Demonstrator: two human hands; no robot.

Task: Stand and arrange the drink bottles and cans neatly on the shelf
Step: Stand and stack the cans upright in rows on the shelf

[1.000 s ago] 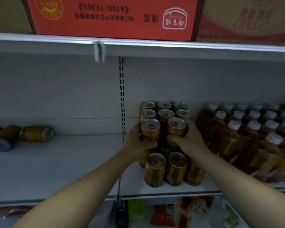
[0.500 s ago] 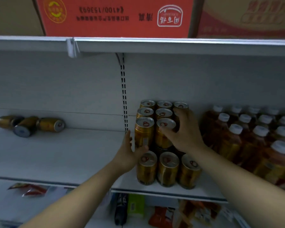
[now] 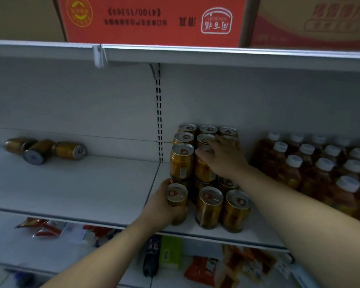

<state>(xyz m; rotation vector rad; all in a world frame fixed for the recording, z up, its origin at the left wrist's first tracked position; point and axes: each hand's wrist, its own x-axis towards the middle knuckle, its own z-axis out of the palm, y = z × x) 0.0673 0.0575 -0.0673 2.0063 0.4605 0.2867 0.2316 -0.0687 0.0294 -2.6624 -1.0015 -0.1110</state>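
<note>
left grip (image 3: 162, 206) clamped a front can (image 3: 177, 193) and right grip (image 3: 223, 157) a stacked can (image 3: 202, 173), while toppled cans (image 3: 70, 150) lay sideways well left.

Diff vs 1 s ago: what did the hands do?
The left hand dropped from the upper tier and now grips the front-left bottom can. The right hand stays gripping an upper can by its top. The toppled cans and bottles are unchanged.
</note>
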